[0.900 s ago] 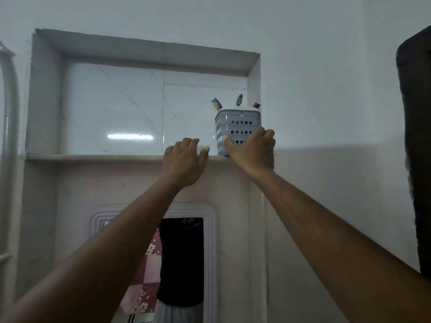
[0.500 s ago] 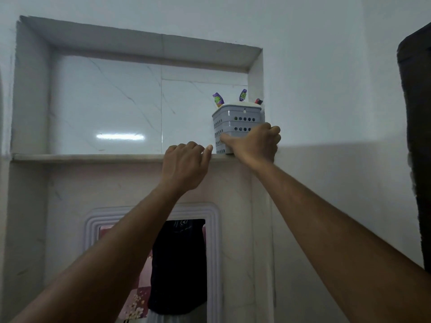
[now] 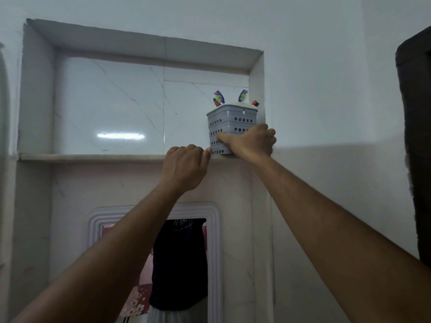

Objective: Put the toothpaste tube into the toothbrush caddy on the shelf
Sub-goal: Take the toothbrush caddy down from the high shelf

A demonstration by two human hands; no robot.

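A grey perforated toothbrush caddy (image 3: 229, 122) stands at the right end of the shelf (image 3: 93, 157), against the niche's side wall. Purple toothbrushes (image 3: 218, 98) stick out of it. A white thing with a red end (image 3: 255, 103) lies at its top rim; I cannot tell whether it is the toothpaste tube. My right hand (image 3: 253, 142) grips the caddy's lower right corner, thumb across the front. My left hand (image 3: 185, 167) is curled at the shelf edge, its thumb touching the caddy's base. Whatever is inside that fist is hidden.
The shelf is a tiled wall niche above eye level, so its top surface is out of sight. Below hangs a white-framed mirror (image 3: 215, 252) reflecting a person in dark clothes. A dark door edge (image 3: 417, 136) stands at the far right.
My left hand has slid slightly right, so its thumb now meets the caddy's base. My right hand keeps its hold on the caddy. The view has shifted a little.
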